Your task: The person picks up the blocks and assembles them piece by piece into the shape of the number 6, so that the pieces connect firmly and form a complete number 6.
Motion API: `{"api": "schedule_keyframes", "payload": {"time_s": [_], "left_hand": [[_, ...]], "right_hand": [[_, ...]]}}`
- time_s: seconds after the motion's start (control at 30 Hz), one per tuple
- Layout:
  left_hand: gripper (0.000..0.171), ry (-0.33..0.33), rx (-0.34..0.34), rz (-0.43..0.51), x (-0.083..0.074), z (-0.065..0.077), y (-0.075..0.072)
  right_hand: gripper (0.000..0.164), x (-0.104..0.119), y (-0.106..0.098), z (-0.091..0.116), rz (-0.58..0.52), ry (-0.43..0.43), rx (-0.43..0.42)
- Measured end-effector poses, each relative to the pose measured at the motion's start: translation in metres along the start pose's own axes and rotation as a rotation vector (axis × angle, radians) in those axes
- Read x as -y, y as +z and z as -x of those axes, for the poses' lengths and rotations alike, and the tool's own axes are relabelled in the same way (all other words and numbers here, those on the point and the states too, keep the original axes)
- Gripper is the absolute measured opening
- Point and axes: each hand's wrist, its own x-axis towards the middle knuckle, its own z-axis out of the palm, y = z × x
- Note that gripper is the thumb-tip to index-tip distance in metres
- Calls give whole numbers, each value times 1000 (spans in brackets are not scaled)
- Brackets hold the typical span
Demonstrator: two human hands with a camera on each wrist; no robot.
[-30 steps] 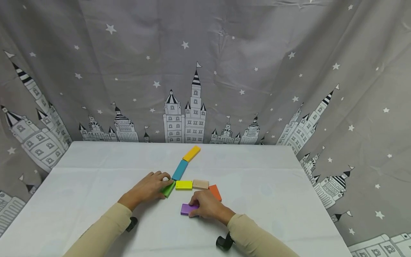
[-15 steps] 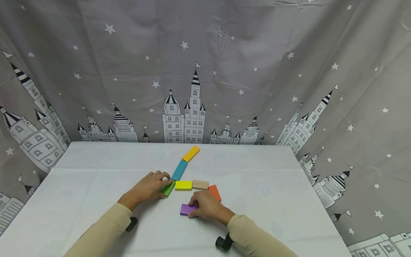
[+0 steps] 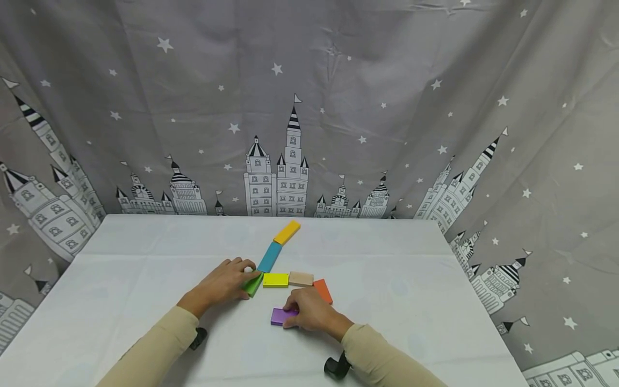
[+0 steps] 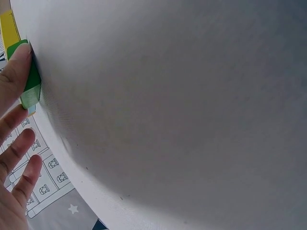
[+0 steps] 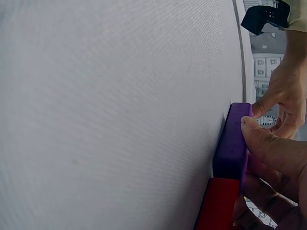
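on the table, right hand pinches purple block

Partial views
Purple block: right end behind right hand. Red block: cut off below, right wrist view.

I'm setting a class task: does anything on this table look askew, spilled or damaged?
Nothing plainly stands out: no spill or damage shows. The orange block slants beside the crosswise tan block, but the blue block slants too, so that may be deliberate. The purple block and green block are partly covered.
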Motion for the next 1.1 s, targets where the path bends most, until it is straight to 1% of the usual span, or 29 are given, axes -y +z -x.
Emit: {"api": "schedule_keyframes", "payload": {"time_s": [0.17, 0.4, 0.57, 0.7, 0.83, 0.9, 1.1], "left_hand": [[60, 13, -16, -4, 0, 0, 0], [61, 7, -7, -8, -1, 0, 0], [62, -2, 10, 29, 0, -2, -3], [60, -28, 26, 61, 5, -6, -7], [57, -62, 43, 110, 11, -13, -13], [56, -79, 52, 154, 13, -17, -15], [65, -127, 96, 280, 17, -28, -19]], "right_hand": [[29, -1, 0, 0, 0, -3, -3], [29, -1, 1, 1, -17, 19, 4], [29, -2, 1, 1, -20, 18, 1], [30, -3, 1, 1, -19, 9, 1], [30, -3, 1, 0, -10, -7, -3], [30, -3, 1, 0, -8, -7, -1], [30, -3, 1, 0, -10, 10, 10]]}}
